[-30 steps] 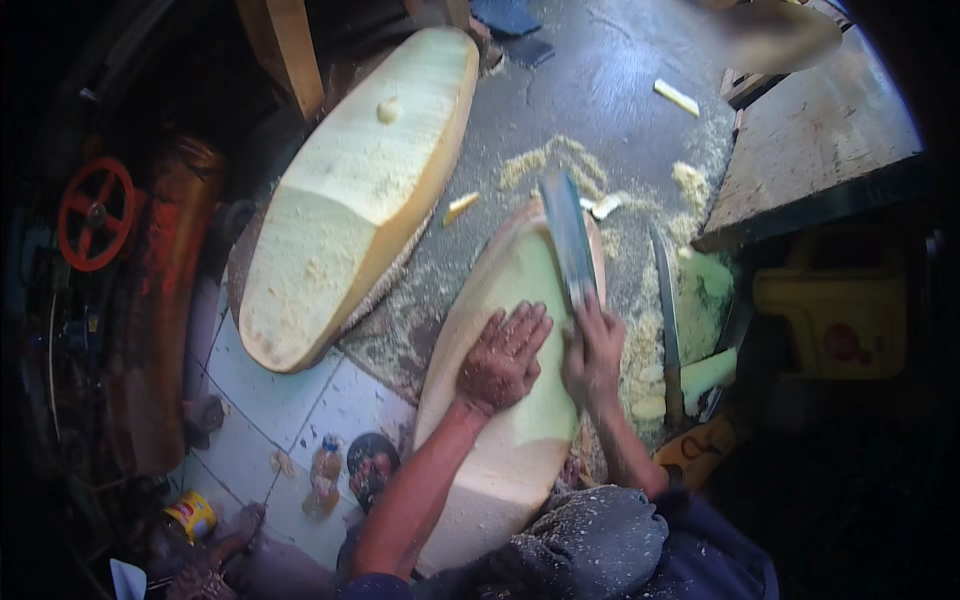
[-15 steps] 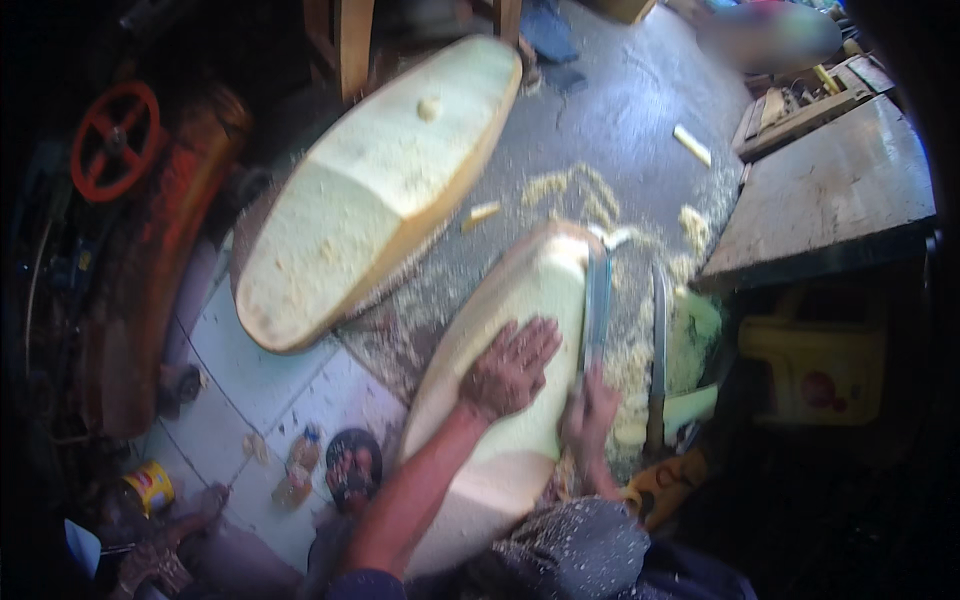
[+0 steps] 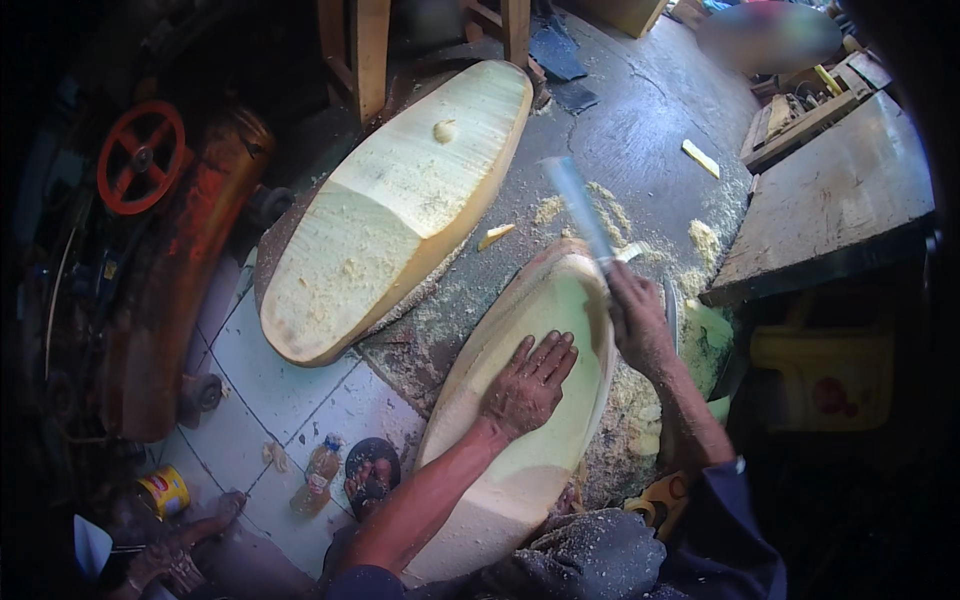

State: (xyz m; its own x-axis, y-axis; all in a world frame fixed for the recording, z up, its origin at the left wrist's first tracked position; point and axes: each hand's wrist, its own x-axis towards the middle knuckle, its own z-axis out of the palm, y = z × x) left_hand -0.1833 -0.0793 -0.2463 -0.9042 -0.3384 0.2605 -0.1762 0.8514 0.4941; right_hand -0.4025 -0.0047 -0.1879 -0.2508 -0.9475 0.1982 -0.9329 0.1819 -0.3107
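The floor [image 3: 640,140] is grey concrete far beyond the hands and pale square tile [image 3: 300,400] to the left of them, strewn with yellowish sawdust [image 3: 620,215] and wood chips. Up and to the left of the left hand lies a large blank of pale wood [image 3: 400,205], a long pointed oval with one broad flat-cut face and a rough, fibrous end, resting flat on the floor and well apart from both hands. Far left stands a rusty orange machine body [image 3: 175,290] with a red spoked handwheel [image 3: 140,158]. To the right of the right hand a weathered grey plank bench [image 3: 850,200] juts in, with a yellow container [image 3: 825,375] below it.

Under the hands lies the second blank [image 3: 510,400], a similar elongated oval, smoother and cream-coloured, its upper face slightly hollowed within a raised rim. The left hand [image 3: 527,385] lies flat on that face, fingers spread wide and palm down, dusted with sawdust. The right hand [image 3: 640,325] sits at the blank's right edge, closed around the handle of a long, narrow blade [image 3: 580,210] that points up and away from it, blurred in the picture. A small plastic bottle [image 3: 318,478] and a yellow tin [image 3: 165,490] stand on the tile down to the left of the left hand.
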